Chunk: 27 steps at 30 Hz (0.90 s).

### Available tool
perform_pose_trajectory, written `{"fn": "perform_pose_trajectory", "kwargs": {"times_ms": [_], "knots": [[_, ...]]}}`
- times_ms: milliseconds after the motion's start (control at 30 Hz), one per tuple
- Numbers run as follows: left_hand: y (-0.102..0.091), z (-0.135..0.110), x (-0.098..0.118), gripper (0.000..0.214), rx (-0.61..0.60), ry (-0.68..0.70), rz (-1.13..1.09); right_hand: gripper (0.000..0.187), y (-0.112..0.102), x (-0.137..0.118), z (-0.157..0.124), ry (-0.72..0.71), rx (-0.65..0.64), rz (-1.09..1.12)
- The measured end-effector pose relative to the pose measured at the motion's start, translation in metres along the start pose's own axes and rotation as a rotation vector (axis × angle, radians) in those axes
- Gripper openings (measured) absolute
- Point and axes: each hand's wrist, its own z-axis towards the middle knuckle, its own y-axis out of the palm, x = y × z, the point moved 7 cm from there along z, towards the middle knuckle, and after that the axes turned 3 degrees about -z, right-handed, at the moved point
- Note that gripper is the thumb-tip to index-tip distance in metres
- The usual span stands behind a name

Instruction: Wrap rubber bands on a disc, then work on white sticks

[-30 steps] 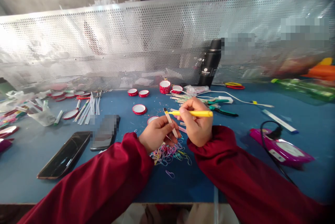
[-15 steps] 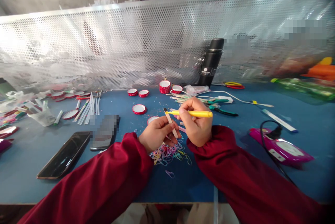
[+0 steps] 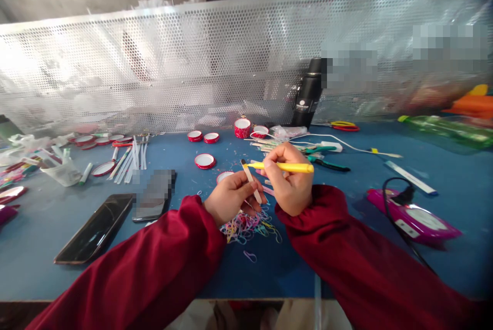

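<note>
Between the thumb and fingers of my left hand (image 3: 230, 195) is a thin pale wooden stick (image 3: 252, 186) with a dark tip, tilted up to the left. My right hand (image 3: 290, 181) grips a yellow marker (image 3: 295, 167) like a pen, its point at the stick just below the dark tip. Whether the point touches the stick I cannot tell. Under my hands lies a heap of colourful small loops (image 3: 246, 227), partly hidden by them. A white-topped red tin lid (image 3: 224, 177) shows just behind my left hand.
Two phones (image 3: 94, 230) lie at left, near a white cup of markers (image 3: 63, 171). Behind my hands are red tins (image 3: 242, 128), thin sticks and green-handled pliers (image 3: 327, 163). A black flask (image 3: 307, 96) stands by the perforated metal screen (image 3: 215, 62). A purple power strip (image 3: 414, 217) lies right.
</note>
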Motion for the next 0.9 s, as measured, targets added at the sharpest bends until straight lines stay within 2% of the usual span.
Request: {"fn": "perform_pose_trajectory", "kwargs": {"times_ms": [133, 300, 500, 733, 900], "knots": [[0.0004, 0.0003, 0.0002, 0.028, 0.0, 0.002, -0.002, 0.012, 0.0036, -0.0019, -0.0002, -0.017, -0.04, 0.01], [0.0001, -0.0003, 0.0013, 0.025, 0.007, 0.001, 0.002, 0.011, -0.0007, 0.0025, -0.0001, 0.006, 0.007, -0.007], [0.001, 0.0002, 0.0006, 0.022, -0.008, -0.002, 0.009, 0.01, 0.0042, -0.001, -0.0002, -0.018, -0.051, 0.025], [0.0004, -0.0001, 0.0009, 0.024, -0.004, -0.002, 0.006, 0.011, -0.0002, 0.0021, 0.0006, -0.004, -0.005, 0.011], [0.0006, 0.0008, -0.0002, 0.023, -0.017, 0.003, 0.015, 0.01, 0.0029, -0.0007, 0.0007, -0.035, -0.046, -0.004]]}}
